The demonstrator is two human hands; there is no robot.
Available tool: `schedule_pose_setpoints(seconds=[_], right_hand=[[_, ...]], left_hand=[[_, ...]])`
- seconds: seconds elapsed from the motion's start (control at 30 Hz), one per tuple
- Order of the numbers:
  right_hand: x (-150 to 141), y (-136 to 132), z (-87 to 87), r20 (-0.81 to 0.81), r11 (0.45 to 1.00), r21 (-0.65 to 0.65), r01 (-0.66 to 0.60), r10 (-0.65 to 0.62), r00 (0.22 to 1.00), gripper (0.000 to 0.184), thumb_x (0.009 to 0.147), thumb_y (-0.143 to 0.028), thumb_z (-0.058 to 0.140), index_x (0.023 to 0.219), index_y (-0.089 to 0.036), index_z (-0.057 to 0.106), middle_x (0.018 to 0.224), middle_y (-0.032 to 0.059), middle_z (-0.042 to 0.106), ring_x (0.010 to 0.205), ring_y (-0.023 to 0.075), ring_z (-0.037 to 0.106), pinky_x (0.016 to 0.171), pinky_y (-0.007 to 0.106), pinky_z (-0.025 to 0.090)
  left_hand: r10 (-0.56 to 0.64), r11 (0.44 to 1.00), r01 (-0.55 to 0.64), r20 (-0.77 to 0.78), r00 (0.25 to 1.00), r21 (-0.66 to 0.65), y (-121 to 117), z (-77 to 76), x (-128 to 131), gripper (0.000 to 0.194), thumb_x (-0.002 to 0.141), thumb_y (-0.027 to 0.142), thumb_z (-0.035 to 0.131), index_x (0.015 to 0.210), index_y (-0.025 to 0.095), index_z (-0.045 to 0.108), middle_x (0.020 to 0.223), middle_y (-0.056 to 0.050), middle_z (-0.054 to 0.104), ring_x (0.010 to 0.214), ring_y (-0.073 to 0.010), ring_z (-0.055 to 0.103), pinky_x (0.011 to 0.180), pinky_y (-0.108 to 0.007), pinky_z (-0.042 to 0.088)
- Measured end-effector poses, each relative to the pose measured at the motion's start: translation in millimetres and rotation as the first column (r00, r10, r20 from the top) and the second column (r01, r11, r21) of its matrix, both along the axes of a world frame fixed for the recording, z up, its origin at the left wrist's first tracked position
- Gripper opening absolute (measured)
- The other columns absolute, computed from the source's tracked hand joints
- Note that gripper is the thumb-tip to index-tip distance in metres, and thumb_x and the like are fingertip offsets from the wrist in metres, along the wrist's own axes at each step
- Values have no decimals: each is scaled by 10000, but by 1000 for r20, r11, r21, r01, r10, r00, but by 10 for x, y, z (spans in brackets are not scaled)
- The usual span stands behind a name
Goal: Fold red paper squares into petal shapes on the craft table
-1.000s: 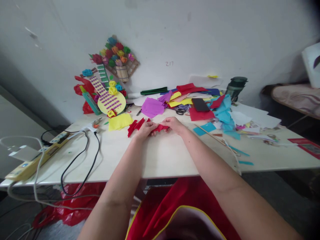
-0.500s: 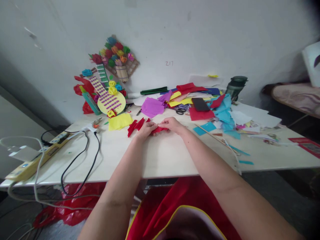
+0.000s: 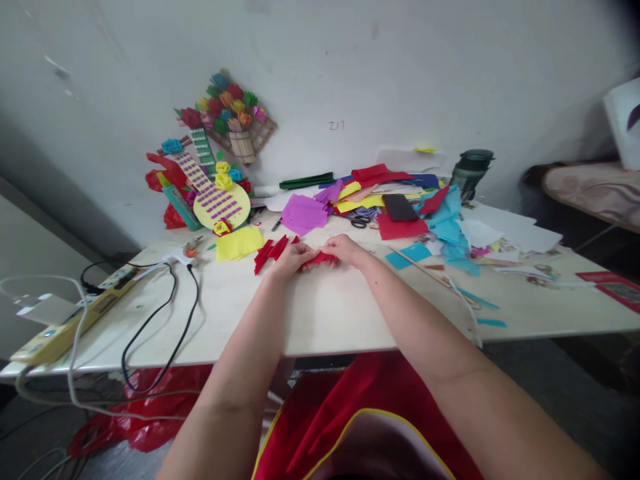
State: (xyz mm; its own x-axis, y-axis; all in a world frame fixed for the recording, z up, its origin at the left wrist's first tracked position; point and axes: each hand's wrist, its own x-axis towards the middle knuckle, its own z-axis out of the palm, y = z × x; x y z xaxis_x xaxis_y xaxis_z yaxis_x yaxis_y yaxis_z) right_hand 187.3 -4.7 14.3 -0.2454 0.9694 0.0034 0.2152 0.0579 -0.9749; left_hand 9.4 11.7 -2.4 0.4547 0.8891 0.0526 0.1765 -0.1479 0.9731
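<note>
Between my two hands is a small piece of red crepe paper (image 3: 320,258), low over the white table. My left hand (image 3: 294,259) pinches its left end, and my right hand (image 3: 345,251) pinches the right end with thumb and fingers. The fingers cover part of the paper. Folded red paper strips (image 3: 270,251) lie just left of my left hand. Beyond them is a stack of yellow paper squares (image 3: 240,243). Purple paper (image 3: 304,213) lies behind my hands.
On the left are a glue gun (image 3: 183,257) with black cord and a yellow power strip (image 3: 75,320). Paper flowers (image 3: 230,103) lean on the wall. Scissors (image 3: 360,222), a phone (image 3: 400,207), blue paper (image 3: 409,255), a wooden stick (image 3: 425,272) and a dark bottle (image 3: 471,175) are to the right.
My hands stay nearly in place, both still pinching the red crepe paper. The whole view has shifted very slightly.
</note>
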Motion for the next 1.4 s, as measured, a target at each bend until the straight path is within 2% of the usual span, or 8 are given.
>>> schedule_pose_setpoints(seconds=[0.27, 0.4, 0.57, 0.7, 0.83, 1.1, 1.27, 1.4], right_hand=[[32, -9, -1, -26, 998, -36, -60, 59, 998, 269, 834, -299, 583, 633, -125, 546, 428, 6, 582, 317, 82, 484, 331, 172, 382], [46, -30, 31, -70, 1000, -24, -20, 18, 997, 278, 808, -358, 605, 668, -121, 568, 483, 13, 602, 355, 89, 511, 359, 186, 412], [44, -21, 8, -62, 1000, -2, -16, 16, 998, 171, 696, -245, 718, 750, -115, 620, 569, -2, 631, 427, 81, 542, 415, 184, 448], [40, 40, -59, 1, 998, 57, 0, 0, 1000, 177, 708, -228, 705, 641, -109, 592, 471, -18, 576, 351, 62, 486, 361, 163, 392], [37, 71, -78, 18, 999, 33, 28, -28, 999, 207, 734, -235, 689, 613, -121, 565, 417, -24, 552, 314, 67, 477, 330, 159, 378], [44, 9, -28, -182, 998, -64, 20, -32, 983, 158, 681, -171, 730, 707, -126, 581, 533, 14, 645, 398, 98, 569, 378, 174, 452], [26, 2, -19, -205, 996, -64, 59, -71, 976, 136, 683, -84, 691, 672, -124, 561, 489, -2, 621, 370, 95, 553, 368, 174, 444], [35, 20, -30, -275, 997, -55, 56, -69, 959, 124, 685, -97, 692, 750, -121, 590, 508, -8, 629, 389, 101, 568, 384, 183, 461]], left_hand=[[-33, 999, 33, -38, 999, 10, -17, 22, -17, 336, 673, 437, 704, 710, 142, 548, 542, -4, 586, 442, -80, 494, 450, -203, 358], [-36, 999, 36, -18, 999, -1, -25, 33, -26, 331, 700, 443, 676, 702, 141, 541, 535, -10, 587, 445, -84, 496, 458, -208, 363], [-18, 999, 19, -43, 999, 27, -23, 28, -21, 305, 701, 413, 676, 697, 136, 550, 512, -3, 574, 428, -76, 480, 452, -205, 355], [9, 999, -6, -71, 997, 41, -21, 25, -3, 306, 687, 408, 691, 704, 134, 556, 495, 5, 566, 404, -73, 465, 430, -202, 342], [13, 1000, -13, -29, 999, -1, -28, 37, 6, 324, 669, 411, 711, 754, 127, 581, 521, -9, 598, 411, -83, 493, 436, -206, 373], [73, 997, -72, 35, 997, -28, -11, 34, 5, 352, 664, 438, 715, 752, 126, 579, 524, -10, 604, 400, -86, 516, 420, -199, 390], [59, 996, -51, 119, 991, -71, -42, 39, 25, 351, 643, 395, 747, 790, 126, 576, 653, -47, 668, 558, -140, 629, 564, -259, 503], [75, 995, -61, 202, 976, -75, -31, 27, 17, 325, 621, 330, 769, 790, 121, 587, 625, -29, 661, 557, -123, 618, 583, -246, 496]])
